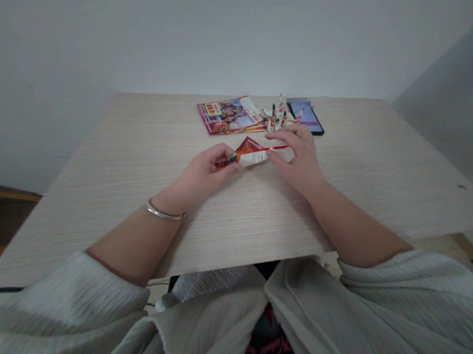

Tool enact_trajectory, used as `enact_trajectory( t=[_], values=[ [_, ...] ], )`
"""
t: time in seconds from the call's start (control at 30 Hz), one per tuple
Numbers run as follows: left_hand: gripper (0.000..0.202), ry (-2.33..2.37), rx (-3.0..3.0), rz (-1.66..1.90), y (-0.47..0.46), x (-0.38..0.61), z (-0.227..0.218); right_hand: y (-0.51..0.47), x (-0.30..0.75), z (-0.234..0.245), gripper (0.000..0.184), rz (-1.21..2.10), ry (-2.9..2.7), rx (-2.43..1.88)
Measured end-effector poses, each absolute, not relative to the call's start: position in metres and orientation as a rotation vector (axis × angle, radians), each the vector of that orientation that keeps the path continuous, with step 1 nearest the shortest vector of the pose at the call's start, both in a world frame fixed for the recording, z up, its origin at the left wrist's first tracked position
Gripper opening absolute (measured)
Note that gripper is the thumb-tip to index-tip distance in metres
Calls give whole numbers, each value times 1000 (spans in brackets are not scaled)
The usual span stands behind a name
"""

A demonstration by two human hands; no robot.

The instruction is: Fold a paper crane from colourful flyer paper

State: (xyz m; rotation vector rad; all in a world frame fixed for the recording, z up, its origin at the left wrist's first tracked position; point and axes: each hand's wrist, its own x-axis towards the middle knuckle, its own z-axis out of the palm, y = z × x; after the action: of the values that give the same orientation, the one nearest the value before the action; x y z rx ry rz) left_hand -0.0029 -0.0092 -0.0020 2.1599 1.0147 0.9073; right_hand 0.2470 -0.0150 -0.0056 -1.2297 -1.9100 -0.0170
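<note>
A partly folded piece of printed paper (252, 157), red and orange with a white side, is between my hands just above the table. My left hand (208, 170) pinches its left end between thumb and fingers. At the right end, the thumb of my right hand (296, 155) touches the paper's red edge. The fingers of that hand are spread apart, the index reaching over towards a folded paper figure (281, 116) with several pointed ends. Whether the right hand grips the paper is hard to make out.
A stack of colourful printed leaflets (231, 115) lies behind my left hand. A phone (308, 119) with a lit screen lies behind my right hand, next to the folded figure. The pale wooden table (113, 167) meets a white wall (213, 41) at the back.
</note>
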Motion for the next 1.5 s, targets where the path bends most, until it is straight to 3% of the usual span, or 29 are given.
enact_trajectory(
  t=[0.1,0.27,0.43,0.5,0.6,0.8,1.1,1.5],
  values=[
    [31,917,2072,955,-5,-1,-9,-18,248,-1,24,-44,-2037,-1139],
    [33,853,2023,1022,1,0,-13,-19,247,1,39,58,-2141,-969],
    [28,869,2005,1021,6,-2,-20,-18,247,-4,22,129,-2199,-948],
    [37,896,2051,1061,5,-3,-21,-17,247,-7,22,167,-2203,-988],
    [68,1041,2217,1218,-1,-6,-15,-15,246,-9,19,209,-2195,-1014],
    [37,1009,2873,1093,-11,-12,7,-13,244,-9,23,331,-2186,-992],
    [24,907,2920,974,-3,-9,0,-11,243,-14,18,413,-2227,-789],
    [15,819,2797,1009,-4,-10,3,-13,242,-11,16,23,-2353,-662]
  ],
)
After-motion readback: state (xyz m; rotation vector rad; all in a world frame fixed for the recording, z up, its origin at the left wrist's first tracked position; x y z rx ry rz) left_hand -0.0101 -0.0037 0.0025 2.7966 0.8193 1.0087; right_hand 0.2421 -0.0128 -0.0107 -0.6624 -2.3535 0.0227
